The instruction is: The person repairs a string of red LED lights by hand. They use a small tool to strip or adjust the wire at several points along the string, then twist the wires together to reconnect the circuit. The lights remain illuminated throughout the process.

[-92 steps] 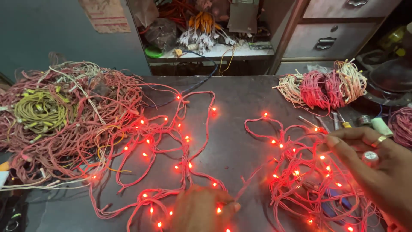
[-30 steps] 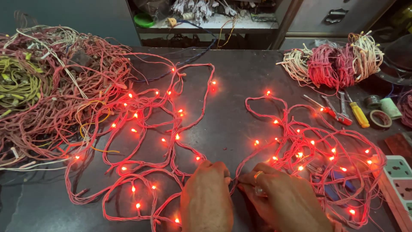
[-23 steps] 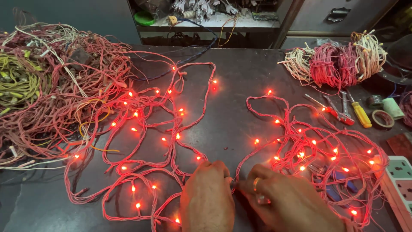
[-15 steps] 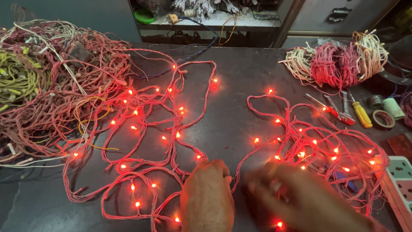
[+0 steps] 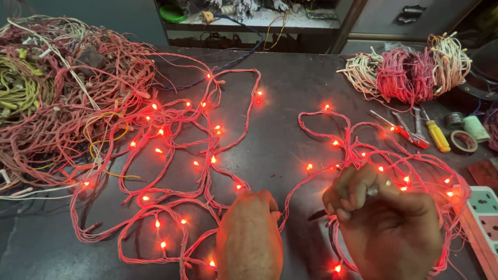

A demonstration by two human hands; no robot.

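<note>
A long string of lit red lights (image 5: pixel 207 155) on pink wire lies looped over a dark table (image 5: pixel 280 103). My left hand (image 5: pixel 250 236) rests at the near edge, fingers curled down onto the wire where the two loops meet. My right hand (image 5: pixel 384 223) is lifted just right of it, fingers closed around a bundle of the lit wire (image 5: pixel 358 161), a ring on one finger. A second cluster of lit loops (image 5: pixel 415 171) spreads under and beyond the right hand.
A big tangle of pink and yellow wires (image 5: pixel 57 103) fills the left. Coiled wire bundles (image 5: pixel 410 72) sit at the back right. Pliers (image 5: pixel 410 132), a yellow screwdriver (image 5: pixel 437 135) and tape rolls (image 5: pixel 463 140) lie at right, a socket board (image 5: pixel 485 212) at the edge.
My right hand has risen from the table and pulled right, lifting a bunch of lit wire. The left hand stays pressed near the same spot.
</note>
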